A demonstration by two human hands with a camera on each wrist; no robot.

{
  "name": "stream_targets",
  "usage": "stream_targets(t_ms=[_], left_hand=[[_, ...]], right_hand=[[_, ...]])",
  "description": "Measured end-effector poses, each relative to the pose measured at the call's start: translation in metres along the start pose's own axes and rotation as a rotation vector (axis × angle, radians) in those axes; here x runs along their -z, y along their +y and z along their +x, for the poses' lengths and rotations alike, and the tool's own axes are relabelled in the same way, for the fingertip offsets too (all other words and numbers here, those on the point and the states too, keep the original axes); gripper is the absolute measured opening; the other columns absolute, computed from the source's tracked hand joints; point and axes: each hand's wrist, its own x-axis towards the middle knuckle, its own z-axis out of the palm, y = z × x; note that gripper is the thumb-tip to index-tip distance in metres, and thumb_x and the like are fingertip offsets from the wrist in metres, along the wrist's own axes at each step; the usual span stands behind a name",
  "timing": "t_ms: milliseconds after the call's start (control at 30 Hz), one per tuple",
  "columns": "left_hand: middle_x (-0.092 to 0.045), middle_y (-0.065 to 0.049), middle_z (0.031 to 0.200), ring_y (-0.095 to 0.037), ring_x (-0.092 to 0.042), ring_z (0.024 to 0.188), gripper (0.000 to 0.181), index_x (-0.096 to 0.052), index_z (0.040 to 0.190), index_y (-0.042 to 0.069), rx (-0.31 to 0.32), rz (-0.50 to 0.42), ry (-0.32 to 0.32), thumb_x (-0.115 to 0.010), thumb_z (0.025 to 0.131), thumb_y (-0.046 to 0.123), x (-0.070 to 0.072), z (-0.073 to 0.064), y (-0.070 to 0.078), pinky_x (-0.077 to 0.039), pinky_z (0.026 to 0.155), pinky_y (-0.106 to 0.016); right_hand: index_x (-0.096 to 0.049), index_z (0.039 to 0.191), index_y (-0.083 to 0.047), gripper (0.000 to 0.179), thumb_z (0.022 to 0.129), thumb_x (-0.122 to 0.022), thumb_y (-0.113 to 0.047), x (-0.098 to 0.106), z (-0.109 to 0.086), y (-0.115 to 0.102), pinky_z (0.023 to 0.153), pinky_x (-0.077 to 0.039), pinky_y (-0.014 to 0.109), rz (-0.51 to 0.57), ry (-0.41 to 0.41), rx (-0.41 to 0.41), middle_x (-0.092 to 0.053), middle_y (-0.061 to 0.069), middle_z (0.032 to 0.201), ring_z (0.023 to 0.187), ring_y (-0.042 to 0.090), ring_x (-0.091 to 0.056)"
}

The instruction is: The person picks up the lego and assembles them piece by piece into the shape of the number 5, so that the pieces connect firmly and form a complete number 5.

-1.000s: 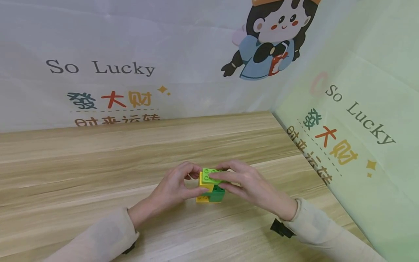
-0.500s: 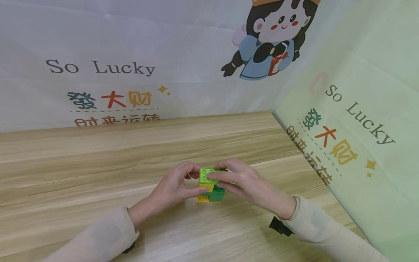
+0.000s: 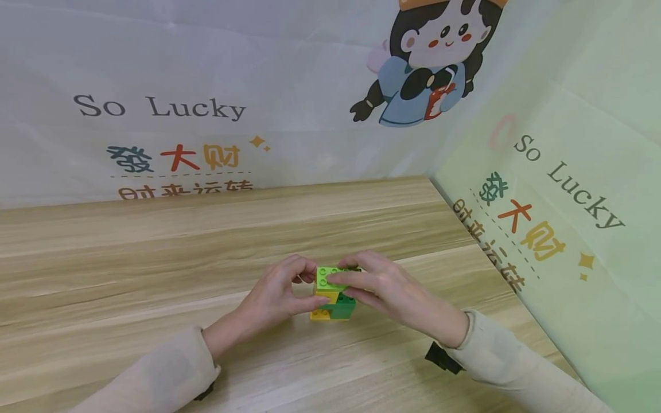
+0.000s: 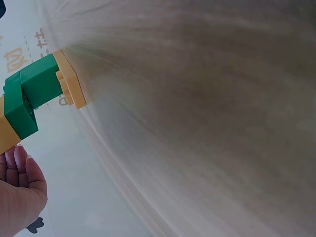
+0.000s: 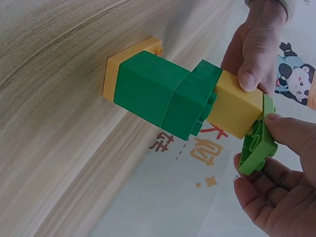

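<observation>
A stack of toy building bricks stands on the table between my hands. It rises from a thin yellow base plate [image 5: 111, 74] through a tall dark green brick [image 5: 148, 86] and a shorter dark green one [image 5: 193, 101] to a yellow brick [image 5: 236, 104]. My left hand [image 3: 271, 291] grips the yellow brick, thumb on the near side, fingers behind. At the top, a flat light green brick [image 5: 257, 150] is pinched between the thumb and fingers of my right hand [image 3: 395, 285]. It lies across the yellow brick and juts out past it toward the right hand.
The wood-grain table [image 3: 155, 246] spreads around the stack. Printed white sheets [image 3: 289, 86] hang behind it and along the right edge. A black strap piece [image 3: 443, 358] sticks out under the right sleeve.
Over the last second the light green brick has shifted slightly left atop the yellow brick, the right hand moving with it. The left hand and the lower bricks stay in place.
</observation>
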Motion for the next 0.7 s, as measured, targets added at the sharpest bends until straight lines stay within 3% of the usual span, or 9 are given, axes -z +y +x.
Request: stream_targets(t_ms=[700], left_hand=[[-0.063,0.002,0.093,-0.020,-0.060,0.087,0.032,-0.064,0.095,0.009,0.000,-0.012,-0.004,-0.083,0.070,0.017,0.0002,0.0006,0.0007,-0.053,0.077,-0.036]], right_hand=[[-0.070,0.107,-0.012,0.032,0.077,-0.075,-0.004,0.0017,0.0011,-0.0011,0.081,-0.054,0.029,-0.019,0.002,0.006,-0.061,0.010,0.109,0.098,0.021,-0.060]])
